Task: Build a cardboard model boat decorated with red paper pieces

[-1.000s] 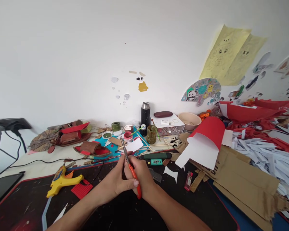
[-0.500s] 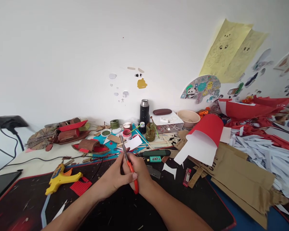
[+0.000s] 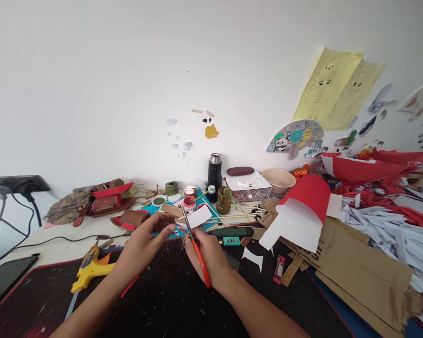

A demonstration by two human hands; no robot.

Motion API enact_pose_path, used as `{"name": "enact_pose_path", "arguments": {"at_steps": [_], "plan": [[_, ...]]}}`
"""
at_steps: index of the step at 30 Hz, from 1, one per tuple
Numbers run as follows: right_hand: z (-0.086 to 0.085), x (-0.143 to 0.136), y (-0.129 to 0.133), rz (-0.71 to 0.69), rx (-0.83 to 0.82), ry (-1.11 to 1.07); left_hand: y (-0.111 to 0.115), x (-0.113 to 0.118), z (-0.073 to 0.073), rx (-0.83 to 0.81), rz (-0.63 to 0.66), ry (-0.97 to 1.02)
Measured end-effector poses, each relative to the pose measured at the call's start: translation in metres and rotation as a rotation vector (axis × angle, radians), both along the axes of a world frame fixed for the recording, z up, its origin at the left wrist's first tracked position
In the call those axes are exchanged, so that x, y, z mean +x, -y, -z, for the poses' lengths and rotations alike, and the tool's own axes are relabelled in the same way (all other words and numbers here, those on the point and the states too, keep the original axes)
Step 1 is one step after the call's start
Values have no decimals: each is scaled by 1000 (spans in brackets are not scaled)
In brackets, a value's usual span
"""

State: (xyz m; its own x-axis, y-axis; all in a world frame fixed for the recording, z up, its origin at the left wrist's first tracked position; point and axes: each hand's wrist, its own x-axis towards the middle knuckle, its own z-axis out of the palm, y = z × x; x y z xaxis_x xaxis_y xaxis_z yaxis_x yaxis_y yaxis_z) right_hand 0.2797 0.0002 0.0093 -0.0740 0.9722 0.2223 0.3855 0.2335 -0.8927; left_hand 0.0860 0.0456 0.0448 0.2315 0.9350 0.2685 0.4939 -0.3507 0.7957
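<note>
A pair of scissors (image 3: 199,259) with orange handles is gripped in my right hand (image 3: 211,257), its blades pointing up and away toward the paint jars. The blades look nearly closed. Left of them, my left hand (image 3: 145,245) is raised with thumb and fingers apart, and I see nothing held in it. Behind the blades lie a piece of white paper (image 3: 199,216) and an open jar of red paint (image 3: 189,203). A small brown and red model boat (image 3: 131,218) sits just beyond my left hand.
A yellow glue gun (image 3: 91,268) lies on the black mat at left. Beyond are a black flask (image 3: 215,172) and a murky jar with brushes (image 3: 224,202). Rolled red card (image 3: 308,199), brown cardboard (image 3: 366,270) and white paper strips (image 3: 377,225) crowd the right.
My left hand has moved left, away from the scissors and my right hand, and its fingers have spread. The scissors stay in my right hand. The view has shifted slightly.
</note>
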Motion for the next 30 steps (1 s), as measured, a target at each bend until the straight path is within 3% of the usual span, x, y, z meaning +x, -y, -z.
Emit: {"name": "enact_pose_path", "arguments": {"at_steps": [4,11,30], "plan": [[4,-4,1,-26,7,41,8,1,-6,145,-20,-83],[8,-3,3,-38,39,109,13,4,-5,257,-9,-153],[5,1,6,-127,69,164,15,7,-8,265,-37,-218]]}}
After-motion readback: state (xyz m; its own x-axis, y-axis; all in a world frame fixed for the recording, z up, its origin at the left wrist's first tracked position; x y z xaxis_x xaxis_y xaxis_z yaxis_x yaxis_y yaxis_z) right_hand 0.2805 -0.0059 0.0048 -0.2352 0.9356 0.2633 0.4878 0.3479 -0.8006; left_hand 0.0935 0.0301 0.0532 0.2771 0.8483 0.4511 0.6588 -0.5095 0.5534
